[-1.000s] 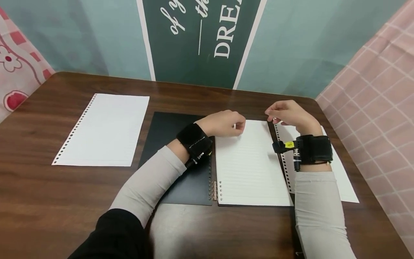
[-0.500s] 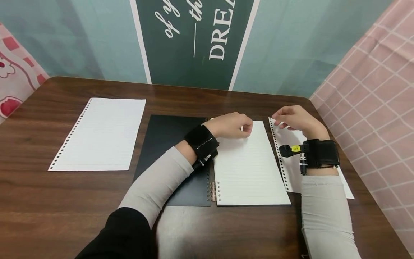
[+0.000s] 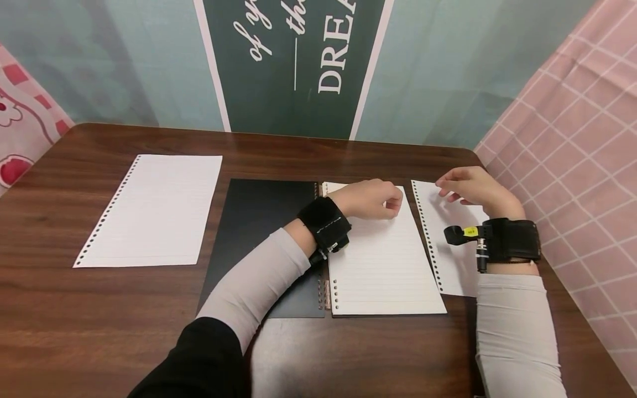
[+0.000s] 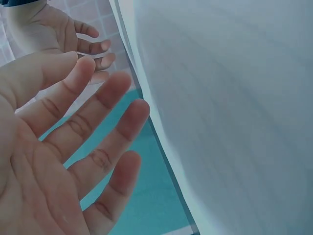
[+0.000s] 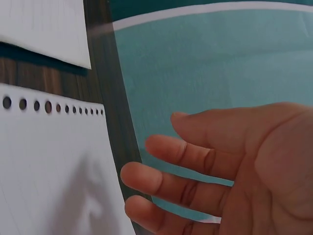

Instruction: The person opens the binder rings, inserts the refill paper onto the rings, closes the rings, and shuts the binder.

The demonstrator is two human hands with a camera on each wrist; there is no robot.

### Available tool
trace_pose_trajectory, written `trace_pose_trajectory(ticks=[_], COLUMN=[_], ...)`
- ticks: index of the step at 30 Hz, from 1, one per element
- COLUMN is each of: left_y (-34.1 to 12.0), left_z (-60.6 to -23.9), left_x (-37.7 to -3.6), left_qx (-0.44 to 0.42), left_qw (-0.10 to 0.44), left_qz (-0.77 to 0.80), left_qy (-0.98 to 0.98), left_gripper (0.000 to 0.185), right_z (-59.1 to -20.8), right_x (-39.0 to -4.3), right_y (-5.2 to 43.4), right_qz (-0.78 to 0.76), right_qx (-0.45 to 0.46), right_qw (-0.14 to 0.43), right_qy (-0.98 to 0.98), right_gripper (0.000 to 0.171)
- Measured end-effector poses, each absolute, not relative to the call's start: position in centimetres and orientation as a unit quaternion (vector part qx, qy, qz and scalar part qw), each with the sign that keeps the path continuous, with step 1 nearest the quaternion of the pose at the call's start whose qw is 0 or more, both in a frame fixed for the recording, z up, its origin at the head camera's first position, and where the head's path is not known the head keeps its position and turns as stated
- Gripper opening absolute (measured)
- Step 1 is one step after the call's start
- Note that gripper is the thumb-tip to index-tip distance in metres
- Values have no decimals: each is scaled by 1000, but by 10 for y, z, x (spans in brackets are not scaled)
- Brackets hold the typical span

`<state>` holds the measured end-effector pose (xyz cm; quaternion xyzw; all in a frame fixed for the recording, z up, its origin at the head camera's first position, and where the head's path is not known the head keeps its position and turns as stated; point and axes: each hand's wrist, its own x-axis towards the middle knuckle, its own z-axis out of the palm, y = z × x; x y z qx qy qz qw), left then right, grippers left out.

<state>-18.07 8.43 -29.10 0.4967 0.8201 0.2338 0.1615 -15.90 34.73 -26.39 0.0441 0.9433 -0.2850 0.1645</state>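
An opened ring binder lies at the middle of the table, its dark cover to the left and a stack of lined paper on its right side. Over the upper part of that stack hovers my left hand, its fingers relaxed and slightly bent in the left wrist view, with nothing in them. A loose punched sheet lies just right of the binder. Above its top edge is my right hand; the right wrist view shows these fingers loosely extended and holding nothing, their shadow falling on the sheet.
Another loose punched sheet lies on the left part of the wooden table. Behind the table stands a teal backdrop with white lettering on a dark green panel. A pink checked cloth borders the right side.
Both hands have moved to the right. The right hand has gone from the gap at the sheet's punched edge to over the sheet's top. The head view has shifted slightly.
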Motion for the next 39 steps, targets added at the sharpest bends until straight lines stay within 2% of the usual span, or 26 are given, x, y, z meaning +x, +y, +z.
trace_pose_trajectory(ticks=[7, 13, 18, 23, 29, 31, 36, 39], left_y=[98, 109, 118, 128, 132, 134, 141, 141], left_z=[-291, -290, -287, -285, -286, -286, -287, -286], left_x=[-175, -173, -172, -170, -169, -168, -168, -168], left_qx=[517, 534, 534, 525, 514, 505, 467, 442], left_qw=[181, 191, 217, 255, 255, 262, 293, 307], left_qz=[252, 261, 310, 360, 360, 364, 397, 413], left_qy=[798, 781, 756, 728, 735, 737, 734, 735], left_gripper=[9, 11, 10, 9, 11, 12, 19, 23], right_z=[-262, -263, -262, -261, -263, -264, -265, -266], right_x=[-149, -138, -131, -126, -125, -124, -123, -120], right_y=[369, 391, 411, 422, 428, 429, 432, 434], right_qz=[-278, -274, -262, -282, -310, -314, -258, -184], right_qx=[52, 68, 83, 104, 122, 125, 112, 124], right_qw=[162, 187, 212, 228, 252, 260, 258, 251], right_qy=[945, 941, 938, 926, 909, 905, 924, 942], right_gripper=[50, 59, 58, 52, 29, 27, 37, 51])
